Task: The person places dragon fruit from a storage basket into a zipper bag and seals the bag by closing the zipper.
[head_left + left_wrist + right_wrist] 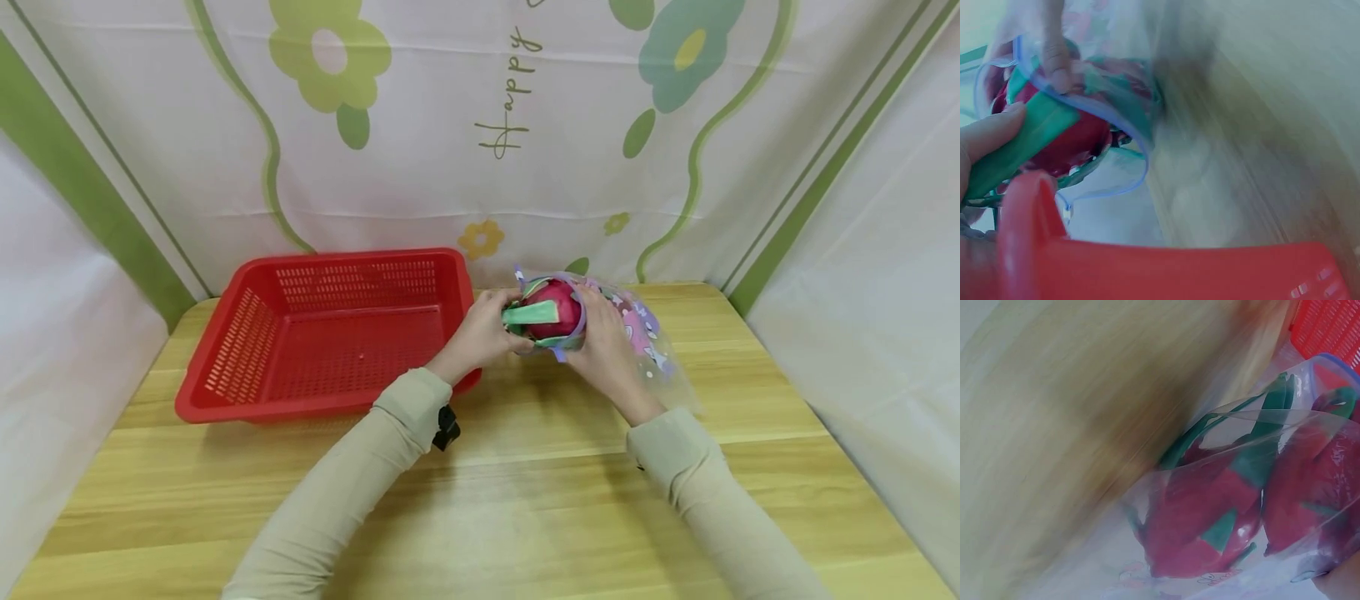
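A red dragon fruit (pixel 566 304) with green scales sits at the mouth of a clear zip bag (pixel 637 329) with a purple rim and printed pictures. My left hand (pixel 483 332) grips the fruit by its green, leafy end, the thumb on a long scale (pixel 1041 134). From the other side, my right hand (pixel 606 346) holds the bag's rim, a finger over its edge in the left wrist view. Inside the bag, the right wrist view shows one dragon fruit (pixel 1200 519) beside another (pixel 1310 481) nearer the mouth.
Left of the hands, a red plastic basket (pixel 330 408) with slotted walls stands on the wooden table (pixel 480 517), holding no fruit. My left forearm passes over its near right corner. Behind the table hangs a flowered white cloth (pixel 420 167).
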The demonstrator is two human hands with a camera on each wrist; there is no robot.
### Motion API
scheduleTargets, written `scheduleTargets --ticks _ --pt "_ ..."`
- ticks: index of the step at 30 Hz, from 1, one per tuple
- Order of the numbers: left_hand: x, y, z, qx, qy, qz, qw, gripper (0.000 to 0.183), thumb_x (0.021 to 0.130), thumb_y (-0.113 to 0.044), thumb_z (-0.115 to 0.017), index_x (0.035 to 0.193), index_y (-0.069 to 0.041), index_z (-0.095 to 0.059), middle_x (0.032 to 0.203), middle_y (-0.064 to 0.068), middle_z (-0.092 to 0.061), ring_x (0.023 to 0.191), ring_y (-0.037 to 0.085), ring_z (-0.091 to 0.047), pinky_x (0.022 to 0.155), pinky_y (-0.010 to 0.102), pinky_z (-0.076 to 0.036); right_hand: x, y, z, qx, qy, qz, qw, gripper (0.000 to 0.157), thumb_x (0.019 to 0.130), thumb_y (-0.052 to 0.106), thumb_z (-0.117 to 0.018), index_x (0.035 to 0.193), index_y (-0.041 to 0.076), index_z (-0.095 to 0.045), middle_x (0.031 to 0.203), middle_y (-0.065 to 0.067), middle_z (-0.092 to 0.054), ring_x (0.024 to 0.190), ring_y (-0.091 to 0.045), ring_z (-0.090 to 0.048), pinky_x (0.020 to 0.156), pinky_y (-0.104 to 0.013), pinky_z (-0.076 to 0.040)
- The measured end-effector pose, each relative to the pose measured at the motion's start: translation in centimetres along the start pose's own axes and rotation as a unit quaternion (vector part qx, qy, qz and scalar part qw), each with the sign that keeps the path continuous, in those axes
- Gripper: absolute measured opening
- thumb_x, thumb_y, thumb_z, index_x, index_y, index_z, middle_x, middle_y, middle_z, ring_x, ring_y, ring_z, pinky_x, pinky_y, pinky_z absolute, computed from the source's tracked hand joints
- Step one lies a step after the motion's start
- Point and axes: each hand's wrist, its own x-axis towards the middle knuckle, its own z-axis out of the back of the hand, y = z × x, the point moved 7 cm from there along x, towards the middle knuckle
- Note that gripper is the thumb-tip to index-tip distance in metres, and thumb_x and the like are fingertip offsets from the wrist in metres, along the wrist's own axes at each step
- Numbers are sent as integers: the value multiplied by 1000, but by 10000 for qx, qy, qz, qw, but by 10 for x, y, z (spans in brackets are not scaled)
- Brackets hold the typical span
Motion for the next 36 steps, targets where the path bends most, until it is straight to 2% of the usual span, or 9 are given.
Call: scheduleTargets --ticks 2,4,9,13,18,22,28,32,36 --pt "1 -1 3 116 14 -142 9998 71 77 -16 -80 139 -5 -48 139 15 -50 127 29 -45 101 41 -47 0 0 0 -10 -8 -41 10000 90 62 6 -85 137 -6 -36 137 -26 -45 134 -40 -38 113 -54 -29" --pt "1 0 6 56 83 -96 9999 69 78 -17 -79 139 -7 -49 140 13 -52 123 28 -49 98 38 -49 -1 0 0 -16 26 -116 9999 90 63 7 -85 137 -6 -36 138 -26 -45 134 -39 -37 113 -53 -29" --pt "-3 9 7 -855 364 587 9939 60 89 -25 -67 144 -14 -44 143 9 -49 116 22 -52 93 33 -50 -2 -1 1 5 33 -218 9998 88 64 9 -85 137 -6 -37 138 -25 -45 133 -39 -38 113 -53 -29" --pt "-6 10 9 -1408 70 837 9865 46 98 -26 -54 140 -10 -48 138 10 -53 112 24 -58 94 34 -51 -4 -2 2 33 -100 -186 9998 88 64 9 -84 137 -6 -37 137 -26 -46 130 -40 -41 112 -54 -31" --pt "-8 6 10 -1558 -447 700 9843 38 99 -17 -52 134 -5 -54 130 14 -60 104 30 -64 85 30 -55 -5 0 3 24 -141 -46 9999 93 61 11 -87 137 -5 -36 136 -26 -46 129 -40 -41 111 -54 -31" --pt "-7 3 6 -1620 -543 598 9835 35 98 -13 -51 132 -6 -55 130 13 -61 100 29 -65 84 30 -56 -6 1 4 -91 -162 55 9998 93 60 12 -88 136 -3 -38 136 -24 -47 129 -39 -41 110 -54 -31" --pt "-2 -1 -3 -1706 -605 402 9827 30 100 -10 -46 129 -4 -52 131 15 -59 117 28 -59 94 38 -52 -6 4 7 -310 -205 219 9991 89 59 9 -86 134 -3 -40 138 -21 -47 132 -38 -40 110 -54 -30" --pt "0 -7 -12 -1719 -453 310 9836 31 100 -17 -47 130 -8 -48 133 13 -59 123 27 -54 98 40 -47 -5 6 9 -435 -297 277 9982 88 58 8 -86 133 -4 -41 140 -20 -46 132 -39 -39 110 -54 -29" --pt "0 -11 -24 -2285 74 356 9729 37 100 -21 -50 134 -9 -42 132 16 -57 122 30 -56 97 41 -51 -5 6 12 -481 -382 215 9979 79 59 5 -83 127 -5 -45 139 -20 -48 129 -40 -41 108 -54 -31"
